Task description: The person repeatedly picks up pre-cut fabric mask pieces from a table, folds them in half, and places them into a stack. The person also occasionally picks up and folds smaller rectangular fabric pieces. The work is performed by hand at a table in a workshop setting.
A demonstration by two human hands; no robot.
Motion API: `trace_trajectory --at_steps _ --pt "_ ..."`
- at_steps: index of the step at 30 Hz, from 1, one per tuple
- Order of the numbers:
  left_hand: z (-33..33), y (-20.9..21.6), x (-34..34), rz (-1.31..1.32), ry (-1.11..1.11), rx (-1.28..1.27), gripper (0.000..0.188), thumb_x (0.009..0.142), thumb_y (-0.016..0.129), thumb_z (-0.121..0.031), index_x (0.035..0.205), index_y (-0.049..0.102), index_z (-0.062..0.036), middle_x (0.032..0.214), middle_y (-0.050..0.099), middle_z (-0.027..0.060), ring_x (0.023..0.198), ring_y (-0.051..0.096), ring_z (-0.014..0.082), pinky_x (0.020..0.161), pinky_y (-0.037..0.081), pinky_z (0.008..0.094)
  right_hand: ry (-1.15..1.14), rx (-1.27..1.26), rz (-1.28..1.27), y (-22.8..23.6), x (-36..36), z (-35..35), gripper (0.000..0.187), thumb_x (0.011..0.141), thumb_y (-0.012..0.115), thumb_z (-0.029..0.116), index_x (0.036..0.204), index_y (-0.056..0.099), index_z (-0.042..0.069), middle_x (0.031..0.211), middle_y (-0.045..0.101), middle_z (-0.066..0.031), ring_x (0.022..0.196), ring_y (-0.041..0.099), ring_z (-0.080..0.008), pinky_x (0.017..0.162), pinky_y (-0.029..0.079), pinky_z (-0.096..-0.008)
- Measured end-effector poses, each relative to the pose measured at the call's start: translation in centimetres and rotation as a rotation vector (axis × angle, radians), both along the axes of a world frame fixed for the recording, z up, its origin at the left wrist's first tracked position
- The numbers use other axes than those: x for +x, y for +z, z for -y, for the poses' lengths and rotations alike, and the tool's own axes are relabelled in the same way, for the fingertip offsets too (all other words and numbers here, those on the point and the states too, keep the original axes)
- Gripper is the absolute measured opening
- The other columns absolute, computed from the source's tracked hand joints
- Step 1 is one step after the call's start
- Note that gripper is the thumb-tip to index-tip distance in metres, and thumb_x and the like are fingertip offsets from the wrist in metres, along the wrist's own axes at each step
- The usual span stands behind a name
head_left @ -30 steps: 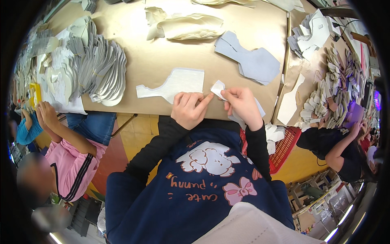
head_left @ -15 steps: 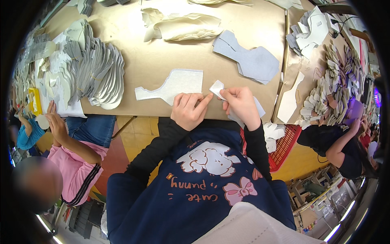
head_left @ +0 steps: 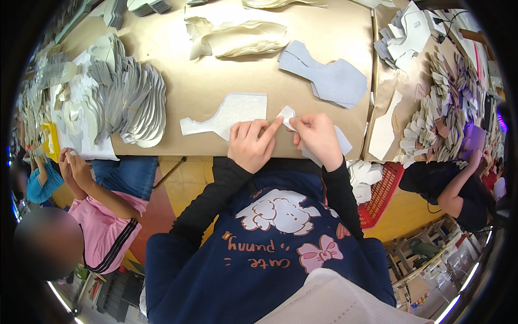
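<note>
Between my hands is a small white cut piece (head_left: 286, 114), flat and angular, at the table's near side. My right hand (head_left: 318, 139) pinches its lower right edge between thumb and forefinger. My left hand (head_left: 251, 143) rests on the table, its index finger stretched out with the tip on the piece's left edge and the other fingers lightly bent. A larger white cut piece (head_left: 233, 114) with a narrow end lies just beyond my left hand. Partly hidden under my right hand is a pale blue-grey piece (head_left: 343, 141).
Blue-grey cut pieces (head_left: 329, 78) and a cream stack (head_left: 245, 39) lie farther back. Fanned bundles (head_left: 129, 100) fill the left side. A long white piece (head_left: 385, 127) is on the right-hand table (head_left: 396, 86). Below sits a red basket (head_left: 381, 197). Co-workers sit on both sides.
My left index fingertip has come onto the small white piece, which has turned slightly. My right hand keeps its pinch. The left co-worker's hands have come together.
</note>
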State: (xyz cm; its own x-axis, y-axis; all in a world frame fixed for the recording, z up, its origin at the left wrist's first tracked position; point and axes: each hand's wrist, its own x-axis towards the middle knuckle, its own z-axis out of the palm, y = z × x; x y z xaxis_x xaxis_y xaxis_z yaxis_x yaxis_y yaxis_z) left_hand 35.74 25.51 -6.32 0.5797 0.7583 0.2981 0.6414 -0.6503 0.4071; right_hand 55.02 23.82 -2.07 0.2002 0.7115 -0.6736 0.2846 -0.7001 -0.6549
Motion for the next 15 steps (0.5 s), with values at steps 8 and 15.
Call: trace_trajectory --at_steps 8,15 --pt "-0.3 1.1 1.2 -0.067 0.009 -0.064 0.055 0.084 0.067 -0.011 0.138 0.065 -0.0227 0.088 0.05 -0.0003 0.083 0.05 0.0185 0.084 0.036 0.0362 0.065 0.024 0.13 0.7 -0.3 -0.1 0.036 0.09 0.059 0.031 0.071 0.075 0.006 0.055 0.065 -0.0065 0.056 0.065 -0.0274 0.06 0.05 -0.0408" --pt "-0.1 2.0 1.6 -0.133 0.005 -0.107 0.052 0.089 0.065 -0.011 0.139 0.063 -0.0234 0.088 0.048 0.001 0.084 0.049 0.0202 0.083 0.035 0.0373 0.197 0.044 0.11 1.7 0.0 0.6 0.036 0.095 0.061 0.036 0.083 0.076 0.006 0.066 0.069 -0.0125 0.064 0.067 -0.0331 0.065 0.051 -0.0439"
